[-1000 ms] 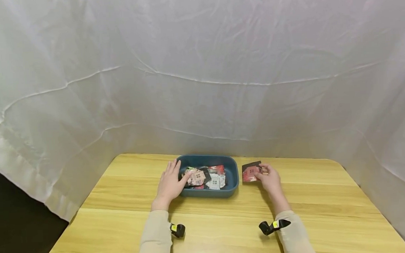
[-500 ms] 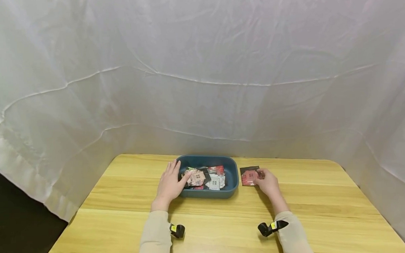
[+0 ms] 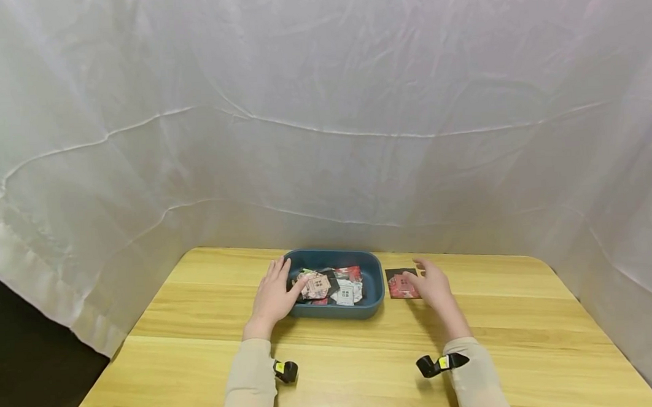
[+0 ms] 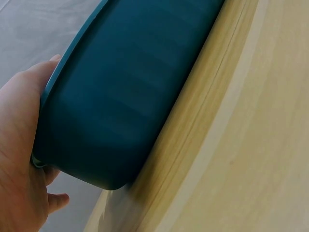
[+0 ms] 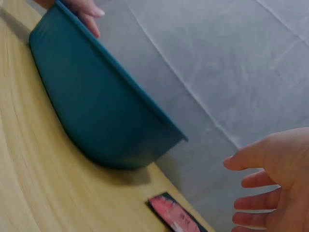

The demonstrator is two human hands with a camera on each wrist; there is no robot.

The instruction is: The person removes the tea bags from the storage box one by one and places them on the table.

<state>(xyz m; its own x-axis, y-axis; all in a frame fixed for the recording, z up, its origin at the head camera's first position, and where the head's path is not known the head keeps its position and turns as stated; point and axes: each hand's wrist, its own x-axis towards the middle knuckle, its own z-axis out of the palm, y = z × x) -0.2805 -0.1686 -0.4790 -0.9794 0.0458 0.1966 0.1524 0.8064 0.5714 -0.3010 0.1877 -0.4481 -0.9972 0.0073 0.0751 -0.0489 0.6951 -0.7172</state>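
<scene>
A dark blue plastic bin [image 3: 332,312] stands near the table's back edge with several printed sachets [image 3: 345,293] in it. At its left end my left hand [image 3: 272,295] holds the wall, thumb over the rim on the inside and fingers on the outside. The left wrist view shows this hand [image 4: 21,145] at the bin's corner. To the right of the bin, a red and black sachet [image 3: 401,285] lies flat on the table. Just above its right side my right hand [image 3: 433,284] hovers with spread, relaxed fingers and holds nothing. In the right wrist view the sachet [image 5: 176,212] lies apart from that hand [image 5: 275,183].
The wooden table [image 3: 357,374] extends in front of the bin and to both sides. A pale grey curtain [image 3: 324,167] hangs close behind the table and along its sides. Each sleeve carries a small black wrist camera [image 3: 286,371].
My right hand has laid the red and black sachet flat beside the bin, let it go and lifted slightly off it. The left hand and the bin have stayed put.
</scene>
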